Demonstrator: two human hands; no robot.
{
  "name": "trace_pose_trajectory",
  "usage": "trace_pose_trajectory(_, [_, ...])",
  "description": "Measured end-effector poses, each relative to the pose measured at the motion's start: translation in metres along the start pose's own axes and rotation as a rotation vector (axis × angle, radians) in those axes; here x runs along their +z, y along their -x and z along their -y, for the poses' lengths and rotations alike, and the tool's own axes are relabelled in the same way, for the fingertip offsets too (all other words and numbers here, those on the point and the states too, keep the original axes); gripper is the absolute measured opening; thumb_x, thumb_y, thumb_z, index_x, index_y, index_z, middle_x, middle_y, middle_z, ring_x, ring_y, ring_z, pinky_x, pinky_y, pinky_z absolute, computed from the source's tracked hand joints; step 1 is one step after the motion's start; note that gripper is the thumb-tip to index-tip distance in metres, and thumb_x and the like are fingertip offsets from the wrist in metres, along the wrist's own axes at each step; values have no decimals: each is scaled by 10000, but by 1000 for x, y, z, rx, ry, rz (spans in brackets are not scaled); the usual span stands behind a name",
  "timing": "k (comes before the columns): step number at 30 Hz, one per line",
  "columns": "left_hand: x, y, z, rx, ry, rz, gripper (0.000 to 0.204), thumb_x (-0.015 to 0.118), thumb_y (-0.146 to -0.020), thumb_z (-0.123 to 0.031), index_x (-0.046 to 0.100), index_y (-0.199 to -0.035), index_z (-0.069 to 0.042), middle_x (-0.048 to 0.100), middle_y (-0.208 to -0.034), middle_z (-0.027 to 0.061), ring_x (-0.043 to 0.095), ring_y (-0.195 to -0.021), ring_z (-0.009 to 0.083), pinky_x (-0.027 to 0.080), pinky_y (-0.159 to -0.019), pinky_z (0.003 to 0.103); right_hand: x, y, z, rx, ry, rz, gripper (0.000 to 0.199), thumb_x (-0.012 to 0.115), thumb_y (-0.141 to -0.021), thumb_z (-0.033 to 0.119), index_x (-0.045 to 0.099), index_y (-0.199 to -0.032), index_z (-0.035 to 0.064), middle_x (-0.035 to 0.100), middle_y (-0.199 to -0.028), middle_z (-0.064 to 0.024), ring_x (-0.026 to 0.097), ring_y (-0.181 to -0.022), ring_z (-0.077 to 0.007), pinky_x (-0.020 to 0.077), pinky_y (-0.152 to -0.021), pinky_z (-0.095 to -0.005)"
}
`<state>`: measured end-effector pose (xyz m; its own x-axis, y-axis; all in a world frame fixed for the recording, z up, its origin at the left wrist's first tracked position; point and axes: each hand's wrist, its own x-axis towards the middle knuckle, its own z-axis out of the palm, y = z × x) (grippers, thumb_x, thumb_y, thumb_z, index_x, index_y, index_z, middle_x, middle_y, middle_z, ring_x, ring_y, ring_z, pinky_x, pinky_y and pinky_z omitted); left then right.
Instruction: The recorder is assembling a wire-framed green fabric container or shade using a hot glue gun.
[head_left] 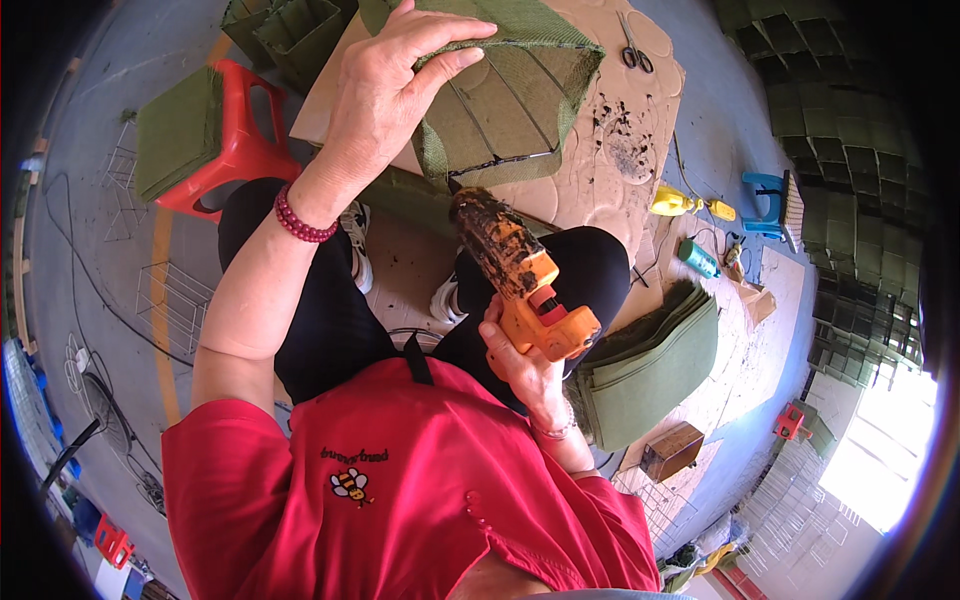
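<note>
The right hand [520,355] grips an orange glue gun [520,270], its long axis slanting up-left, nozzle touching the lower edge of a green felt-covered wire frame [510,100]. The left hand [395,75] clasps the frame's top, fingers curled over it. Beneath lies a cardboard sheet [640,130] on a grey floor, with scissors [635,50] at its far edge, a red stool [240,140] to the left and stacked felt [650,370] to the right.

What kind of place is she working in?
Probably a small workshop making fabric-covered wire boxes. The right hand holds an orange glue gun, the left hand a green-cloth wire frame, and finished boxes are stacked alongside.
</note>
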<state>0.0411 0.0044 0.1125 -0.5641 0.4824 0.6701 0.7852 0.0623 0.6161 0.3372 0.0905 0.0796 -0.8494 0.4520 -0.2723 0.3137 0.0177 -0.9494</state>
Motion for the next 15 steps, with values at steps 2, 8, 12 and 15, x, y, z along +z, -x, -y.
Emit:
trace_pose_trajectory(2, [0, 0, 0, -1, -2, -2, 225, 632, -944, -112, 704, -1156, -82, 730, -1130, 32, 668, -1081, 159, 310, -1180, 447, 2, -1, 5, 29, -85, -44, 232, 736, -893, 110, 629, -1081, 25, 642, -895, 1, 622, -811, -108, 509, -718, -272])
trace_pose_trajectory(8, [-2, 1, 1, -9, 0, 6, 220, 629, -947, -105, 707, -1152, -89, 731, -1125, 28, 670, -1074, 154, 304, -1185, 447, -11, -13, 3, -104, -238, -82, 308, 662, -904, 20, 564, -1196, 12, 638, -1022, -45, 607, -956, -123, 492, -790, -261])
trace_pose_trajectory(12, [-1, 0, 1, -12, 6, 9, 218, 625, -949, -104, 708, -1150, -92, 732, -1121, 27, 670, -1070, 152, 300, -1187, 447, -17, -15, 5, -70, -186, -118, 402, 622, -899, -40, 489, -1279, -39, 624, -1056, -122, 634, -1012, -234, 498, -938, -373])
trace_pose_trajectory(15, [-2, 0, 1, -19, 7, 17, 216, 622, -951, -101, 708, -1149, -91, 732, -1120, 30, 670, -1071, 153, 297, -1189, 446, -20, -15, 4, -65, -192, -132, 405, 624, -899, -38, 485, -1279, -39, 622, -1047, -120, 635, -999, -230, 499, -928, -366])
